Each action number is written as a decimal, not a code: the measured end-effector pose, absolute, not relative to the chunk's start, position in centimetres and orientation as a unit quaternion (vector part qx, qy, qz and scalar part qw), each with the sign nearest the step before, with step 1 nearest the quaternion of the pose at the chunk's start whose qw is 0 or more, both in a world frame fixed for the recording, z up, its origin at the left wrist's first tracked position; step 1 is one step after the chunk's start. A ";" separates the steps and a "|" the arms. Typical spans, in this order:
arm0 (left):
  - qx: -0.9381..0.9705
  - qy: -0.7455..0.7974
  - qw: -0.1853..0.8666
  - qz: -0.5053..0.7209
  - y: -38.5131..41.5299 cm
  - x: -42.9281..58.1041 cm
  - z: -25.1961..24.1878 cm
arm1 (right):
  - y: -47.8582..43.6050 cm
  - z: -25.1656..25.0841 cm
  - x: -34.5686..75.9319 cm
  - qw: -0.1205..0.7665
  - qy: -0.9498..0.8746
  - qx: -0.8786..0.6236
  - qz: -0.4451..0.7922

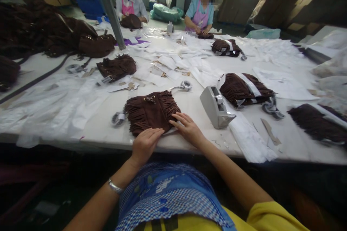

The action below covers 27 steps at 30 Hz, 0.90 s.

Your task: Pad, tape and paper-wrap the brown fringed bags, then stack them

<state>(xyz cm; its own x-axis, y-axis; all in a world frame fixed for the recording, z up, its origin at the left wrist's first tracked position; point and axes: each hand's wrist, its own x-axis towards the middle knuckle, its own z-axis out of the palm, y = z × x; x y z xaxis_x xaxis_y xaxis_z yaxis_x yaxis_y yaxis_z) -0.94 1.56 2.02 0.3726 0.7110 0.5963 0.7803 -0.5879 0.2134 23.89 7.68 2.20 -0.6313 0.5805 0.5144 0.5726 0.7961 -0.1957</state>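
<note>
A brown fringed handbag point(151, 112) lies flat near the table's front edge, with two gold eyelets and a small tie at its top. My left hand point(146, 144) rests on its lower edge, fingers stretched out together over the bottom. On the bag's right side lies my right hand point(187, 126), fingers spread, touching the fringe near the lower corner. Neither hand is wrapped round anything. A wrapped strap bundle point(118, 118) sits left of the bag, and another wrapped bundle point(185, 86) lies behind it to the right.
A grey tape dispenser point(217, 108) stands right of the bag. Beyond it lies a fringed bag with a white paper band point(244, 88). White tissue sheets point(252, 137) reach the front edge. A metal post point(110, 11) rises at the left. Two co-workers handle bags across the table.
</note>
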 end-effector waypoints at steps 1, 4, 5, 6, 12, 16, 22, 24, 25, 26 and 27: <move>-0.827 -0.454 0.051 -0.328 1.6 -0.9 2.1 | 8.3 2.3 23.7 0.281 -0.908 -0.309 0.010; -0.827 -0.470 0.042 -0.306 1.9 -0.6 2.6 | 9.7 2.3 23.0 0.288 -0.908 -0.303 0.009; -0.825 -0.476 0.041 -0.300 2.0 -0.5 2.8 | 9.9 2.3 22.7 0.292 -0.905 -0.308 0.004; -0.825 -0.480 0.042 -0.296 2.1 -0.4 2.9 | 10.0 2.3 22.5 0.296 -0.902 -0.313 -0.005; -0.866 -0.414 0.015 -0.280 2.0 -1.3 2.8 | 8.4 2.5 22.6 0.295 -0.899 -0.319 -0.060; -0.880 -0.371 0.023 -0.296 0.3 -2.3 2.8 | 5.6 4.1 23.2 0.272 -0.913 -0.300 -0.049; -0.882 -0.366 0.035 -0.294 -1.8 -2.0 1.9 | 2.3 5.1 23.5 0.242 -0.922 -0.301 -0.018; -0.874 -0.368 0.048 -0.313 -1.8 -1.7 1.5 | 2.4 4.2 23.4 0.261 -0.919 -0.294 -0.015; -0.871 -0.368 0.052 -0.321 -1.7 -1.6 1.4 | 2.6 3.8 23.3 0.265 -0.919 -0.291 -0.009; -0.870 -0.369 0.053 -0.323 -1.6 -1.5 1.4 | 2.8 3.4 23.2 0.264 -0.919 -0.292 -0.001; -0.870 -0.370 0.050 -0.322 -1.4 -1.5 1.5 | 3.1 3.1 23.2 0.257 -0.920 -0.296 0.006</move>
